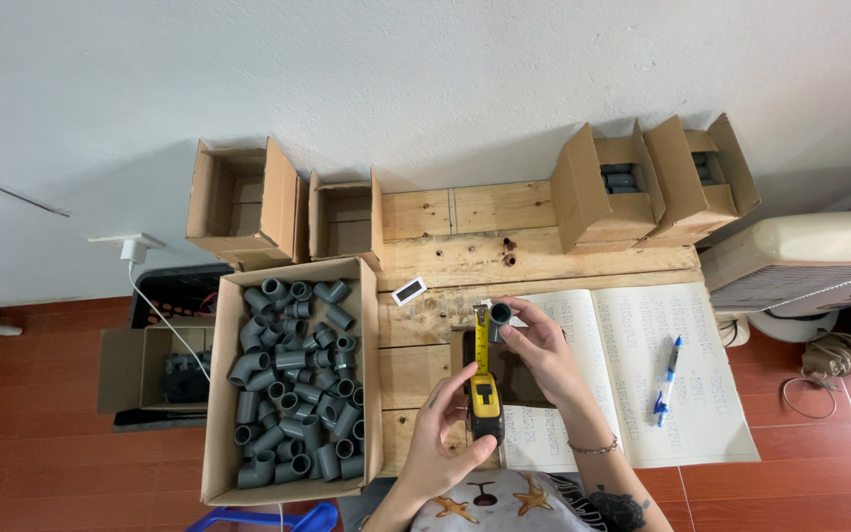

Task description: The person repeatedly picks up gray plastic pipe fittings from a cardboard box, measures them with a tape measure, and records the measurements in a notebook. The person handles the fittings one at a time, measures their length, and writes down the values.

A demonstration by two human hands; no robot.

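While the left hand (442, 433) grips the tape measure (486, 406), its blade runs toward the table's far edge. Right hand (536, 340) pinches a grey pipe fitting (499, 315) at the blade's tip

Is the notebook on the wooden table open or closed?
Open. The notebook lies flat with two lined pages spread, a blue pen resting on the right-hand page and the right hand over its left-hand page.

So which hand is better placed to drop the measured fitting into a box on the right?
Probably the right hand: it holds the grey pipe fitting, while the left hand grips the tape measure.
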